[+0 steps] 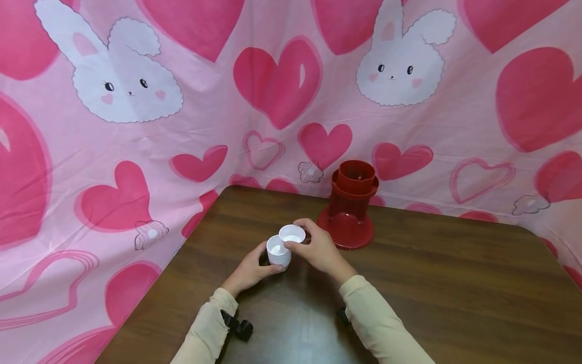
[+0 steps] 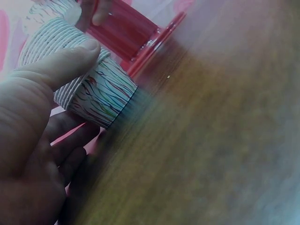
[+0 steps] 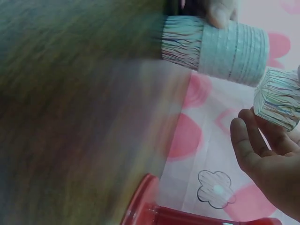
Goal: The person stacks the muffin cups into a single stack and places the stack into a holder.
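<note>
My left hand (image 1: 249, 273) grips a stack of nested white paper baking cups (image 1: 279, 257), thumb on the near side and fingers round the far side. In the left wrist view the bottom cup of the stack (image 2: 105, 91) shows wavy coloured lines, with several rims layered above it. A single paper baking cup (image 1: 292, 232) is pinched between the thumb and fingers of my right hand (image 1: 324, 251), just above and right of the stack's mouth. Seen from the right wrist, this cup (image 3: 279, 99) has a pleated side with the same wavy lines, tilted beside the stack's top rim.
A glossy red stand (image 1: 347, 207) with a round base and a cylindrical top rises behind my right hand. The brown wooden table (image 1: 432, 273) meets a pink cloth (image 1: 204, 91) with hearts and rabbits. Black straps and mounts (image 1: 241, 327) sit at my sleeves.
</note>
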`<state>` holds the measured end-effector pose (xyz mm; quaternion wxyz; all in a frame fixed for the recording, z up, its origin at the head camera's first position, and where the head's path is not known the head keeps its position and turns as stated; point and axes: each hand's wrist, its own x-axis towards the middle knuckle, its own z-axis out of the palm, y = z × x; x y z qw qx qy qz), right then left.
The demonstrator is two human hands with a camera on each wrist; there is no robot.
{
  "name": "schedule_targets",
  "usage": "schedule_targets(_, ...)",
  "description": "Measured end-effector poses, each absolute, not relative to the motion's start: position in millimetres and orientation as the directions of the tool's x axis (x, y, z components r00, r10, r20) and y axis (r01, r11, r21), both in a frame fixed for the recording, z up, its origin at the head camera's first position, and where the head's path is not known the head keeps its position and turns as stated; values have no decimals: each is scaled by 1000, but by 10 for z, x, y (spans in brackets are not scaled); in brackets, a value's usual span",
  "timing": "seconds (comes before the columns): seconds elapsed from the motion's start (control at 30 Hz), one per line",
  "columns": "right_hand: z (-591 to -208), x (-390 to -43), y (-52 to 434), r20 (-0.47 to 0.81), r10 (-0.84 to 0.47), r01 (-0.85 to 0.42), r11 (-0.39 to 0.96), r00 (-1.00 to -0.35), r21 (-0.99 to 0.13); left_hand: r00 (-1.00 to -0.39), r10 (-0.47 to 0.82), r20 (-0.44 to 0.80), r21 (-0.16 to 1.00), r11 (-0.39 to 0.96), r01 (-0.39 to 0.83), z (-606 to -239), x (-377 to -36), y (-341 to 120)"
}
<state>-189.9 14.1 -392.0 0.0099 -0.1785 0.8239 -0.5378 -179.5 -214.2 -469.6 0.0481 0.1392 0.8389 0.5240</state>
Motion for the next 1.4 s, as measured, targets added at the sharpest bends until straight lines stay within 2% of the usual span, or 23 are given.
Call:
schedule_targets(0.37,-3957,-1886,85,199,-329,-312,337,-923,-888,-960,275,50,886,431,169,-4676,-1805,-2129)
schedule_targets(0.6,-3944,-1885,-34,179,-350,-302,338,-919,-891,-957,283,66,901,395,179,-4685,-1802,-2146)
schedule_targets(0.97,-3910,-1874,-121,144,-365,-295,402,-920,-867,-946,313,84,898,387,208,-4691,-1808,-2138)
schedule_targets(1.4,-4031,-1871,-129,151,-398,-341,463,-905,-818,-956,288,61,910,376,172,-4660,-1791,-2124)
